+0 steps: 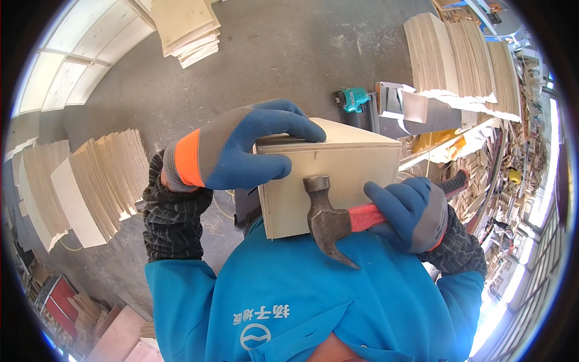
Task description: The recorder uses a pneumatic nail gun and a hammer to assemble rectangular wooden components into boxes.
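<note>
A pale plywood box (pixel 335 172) is held up close in front of my chest, one flat panel facing me. My left hand (pixel 241 145), in a blue and grey glove with an orange cuff, grips its upper left edge. The fingers lie over the top and the thumb presses on the near panel. My right hand (pixel 410 211), gloved alike, is closed round the red handle of a claw hammer (pixel 325 217). The hammer's dark metal head is in front of the near panel, face up and claw pointing down. Whether the head touches the panel I cannot tell.
A teal and black power tool (pixel 353 99) is beyond the box, beside an open carton (pixel 391 99). Plywood sheets stand stacked at the left (pixel 108 181), far left (pixel 187 30) and far right (pixel 458 60). Wood scraps (pixel 482 175) are piled at the right.
</note>
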Demonstrator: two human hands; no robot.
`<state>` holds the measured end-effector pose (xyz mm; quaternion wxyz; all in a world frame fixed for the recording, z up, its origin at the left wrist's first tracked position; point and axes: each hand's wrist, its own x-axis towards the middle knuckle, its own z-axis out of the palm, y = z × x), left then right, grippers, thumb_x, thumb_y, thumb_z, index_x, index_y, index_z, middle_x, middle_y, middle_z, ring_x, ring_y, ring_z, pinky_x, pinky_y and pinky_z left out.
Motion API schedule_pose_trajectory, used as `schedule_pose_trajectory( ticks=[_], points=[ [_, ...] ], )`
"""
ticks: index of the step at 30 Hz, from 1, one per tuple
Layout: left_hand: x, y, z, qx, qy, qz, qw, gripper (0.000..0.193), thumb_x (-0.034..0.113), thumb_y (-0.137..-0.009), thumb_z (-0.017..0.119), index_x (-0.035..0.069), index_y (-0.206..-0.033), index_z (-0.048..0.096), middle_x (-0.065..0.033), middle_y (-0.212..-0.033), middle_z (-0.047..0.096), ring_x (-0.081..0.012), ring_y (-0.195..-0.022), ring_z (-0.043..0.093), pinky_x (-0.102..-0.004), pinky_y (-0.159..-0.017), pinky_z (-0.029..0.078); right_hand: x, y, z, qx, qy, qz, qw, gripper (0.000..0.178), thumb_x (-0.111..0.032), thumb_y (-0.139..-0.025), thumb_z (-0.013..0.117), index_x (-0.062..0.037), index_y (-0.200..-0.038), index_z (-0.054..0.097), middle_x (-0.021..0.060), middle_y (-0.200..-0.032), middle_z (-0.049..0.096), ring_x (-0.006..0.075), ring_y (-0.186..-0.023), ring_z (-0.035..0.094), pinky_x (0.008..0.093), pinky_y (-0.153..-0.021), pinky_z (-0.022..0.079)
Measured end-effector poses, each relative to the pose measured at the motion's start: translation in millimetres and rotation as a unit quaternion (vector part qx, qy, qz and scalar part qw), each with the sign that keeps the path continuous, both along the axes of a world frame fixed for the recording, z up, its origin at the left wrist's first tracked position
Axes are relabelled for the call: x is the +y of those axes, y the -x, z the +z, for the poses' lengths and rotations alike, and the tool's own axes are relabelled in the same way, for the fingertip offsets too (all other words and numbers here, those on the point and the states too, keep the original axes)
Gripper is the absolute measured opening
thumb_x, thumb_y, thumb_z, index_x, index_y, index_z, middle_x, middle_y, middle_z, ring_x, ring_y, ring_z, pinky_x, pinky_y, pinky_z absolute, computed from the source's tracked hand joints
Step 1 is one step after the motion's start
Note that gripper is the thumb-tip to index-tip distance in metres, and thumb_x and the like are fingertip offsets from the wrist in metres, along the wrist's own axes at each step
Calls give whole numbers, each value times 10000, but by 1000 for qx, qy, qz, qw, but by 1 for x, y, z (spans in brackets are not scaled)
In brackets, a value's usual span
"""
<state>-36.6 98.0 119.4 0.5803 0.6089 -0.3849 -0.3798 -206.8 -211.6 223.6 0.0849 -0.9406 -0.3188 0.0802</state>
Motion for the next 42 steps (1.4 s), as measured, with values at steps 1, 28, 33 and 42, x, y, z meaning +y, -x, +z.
schedule_pose_trajectory(
  ticks=[1, 28, 33, 42],
  points=[
    [-1, 0, 0, -1, -1, -1, 1000, 594, 130, -780, 692, 8, -1361, 706, -155, -1297, 656, -295, -1211, 655, -418, -1062, 520, 1, -1, 0, 1, 1, -3, 1000, 701, -466, -822, 798, -43, -1372, 699, 46, -903, 653, 245, -767, 615, 406, -657, 510],
    [2, 36, 2, 127, 27, 193, 972, 428, 134, -887, 608, -37, -1264, 718, -124, -1240, 701, -215, -1162, 658, -367, -1020, 512, -11, -71, 26, 230, -180, -249, 923, 525, -122, -806, 851, 28, -1275, 669, 116, -1088, 742, 194, -954, 695, 369, -856, 566],
    [-3, 58, -12, 153, 98, 240, 954, 396, 104, -902, 581, -44, -1237, 733, -110, -1229, 709, -210, -1126, 670, -358, -989, 524, 14, -90, 48, 482, -338, -315, 744, 342, -126, -928, 675, 16, -1238, 702, 31, -852, 669, 95, -733, 605, 280, -690, 489],
    [-10, 60, -24, 133, 158, 273, 940, 355, 73, -923, 598, -17, -1224, 765, -50, -1095, 738, -127, -960, 665, -300, -854, 544, 31, -103, 27, 584, -296, -265, 708, 306, -157, -950, 633, 36, -1172, 720, -22, -695, 552, 53, -585, 495, 256, -549, 381]
  ],
)
